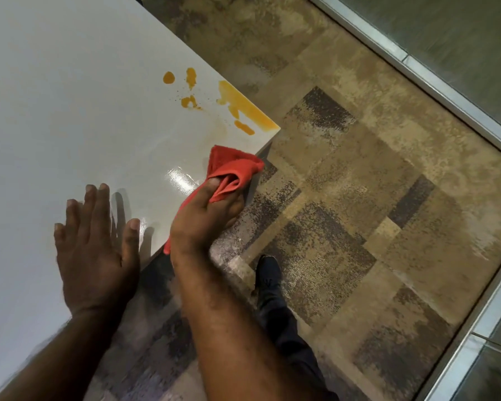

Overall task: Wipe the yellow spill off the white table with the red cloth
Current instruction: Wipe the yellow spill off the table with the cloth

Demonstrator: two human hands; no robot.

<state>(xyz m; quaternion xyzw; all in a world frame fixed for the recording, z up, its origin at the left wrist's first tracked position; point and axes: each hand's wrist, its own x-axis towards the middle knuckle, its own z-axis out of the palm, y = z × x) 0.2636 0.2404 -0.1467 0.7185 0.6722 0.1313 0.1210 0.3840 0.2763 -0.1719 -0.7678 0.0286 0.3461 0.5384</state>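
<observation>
Gripping one red cloth (234, 168), the right hand (206, 218) sits at the bench's edge, fingers curled closed around the bunched fabric, with a loose end trailing below the wrist. The cloth's free part lies on the white bench (55, 96) just short of the corner, at about five o'clock from the yellow spill (243, 107). The left hand (94, 247) rests flat on the bench with all fingers spread wide and holds nothing; it lies at about eight o'clock from the right hand, near it but apart.

The spill counts as five clear patches: one long streak running along the bench's edge to the corner, one small elongated blob just beside it toward the cloth, and three smaller blots at about ten o'clock from the streak, with fine specks scattered among them. Cloth and spill are near each other but not touching. A wet sheen (182, 178) shows on the bench between the two hands.

Below the bench, one dark shoe (268, 270) and trouser leg stand on the patterned carpet (359, 198).
</observation>
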